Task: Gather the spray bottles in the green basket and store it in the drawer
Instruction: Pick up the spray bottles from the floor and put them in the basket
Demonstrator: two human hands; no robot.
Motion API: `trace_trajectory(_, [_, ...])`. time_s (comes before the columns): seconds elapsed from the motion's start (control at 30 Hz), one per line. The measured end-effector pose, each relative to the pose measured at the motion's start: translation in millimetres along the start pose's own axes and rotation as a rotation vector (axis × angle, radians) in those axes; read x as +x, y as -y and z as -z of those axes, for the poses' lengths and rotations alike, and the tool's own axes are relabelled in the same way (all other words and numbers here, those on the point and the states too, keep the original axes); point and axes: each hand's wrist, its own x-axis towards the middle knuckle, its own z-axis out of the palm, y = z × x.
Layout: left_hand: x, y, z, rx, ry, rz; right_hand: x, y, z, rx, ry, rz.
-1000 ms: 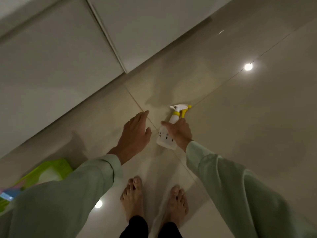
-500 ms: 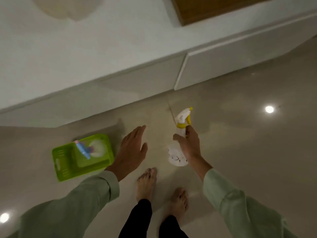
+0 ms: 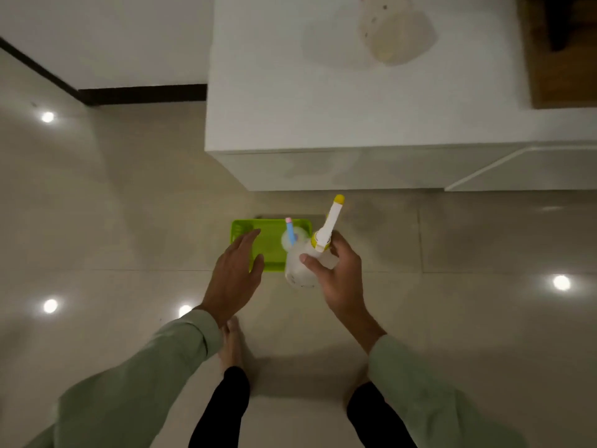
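Above green basket (image 3: 258, 250), right hand (image 3: 339, 279) grips yellow-nozzled spray bottle (image 3: 298, 270).

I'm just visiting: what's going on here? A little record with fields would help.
setting: glossy tiled floor beside a white cabinet
right hand: holds a white spray bottle with yellow trigger
left hand: open, empty, over the basket's near edge
green basket: on the floor, holding one spray bottle with blue trigger
drawer: none seen open

Glossy beige tiled floor (image 3: 129, 221) across the frame; green basket (image 3: 245, 229) at centre; bare foot (image 3: 231, 345) lower centre; white cabinet (image 3: 323, 124) upper right.
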Motion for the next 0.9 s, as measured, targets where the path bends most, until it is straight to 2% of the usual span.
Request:
trace_trajectory(0.1, [3.8, 50.4, 19.7, -0.017, 0.01, 0.033, -2.5, 0.1, -63.9, -0.039, -0.006, 0.036])
trace_trajectory(0.33, [30.2, 152.0, 37.4, -0.059, 0.042, 0.046, 20.7, -37.2, -185.7, -0.115, -0.054, -0.046])
trace_trajectory(0.6, [91.5, 215.7, -0.3, -0.068, 0.083, 0.003, 81.9, -115.6, -246.6, -0.153, -0.12, -0.056])
trace_trajectory(0.9, [122.7, 243.8, -38.1, -0.08, 0.132, 0.022, 103.3, -174.0, -274.2, -0.304, 0.009, -0.021])
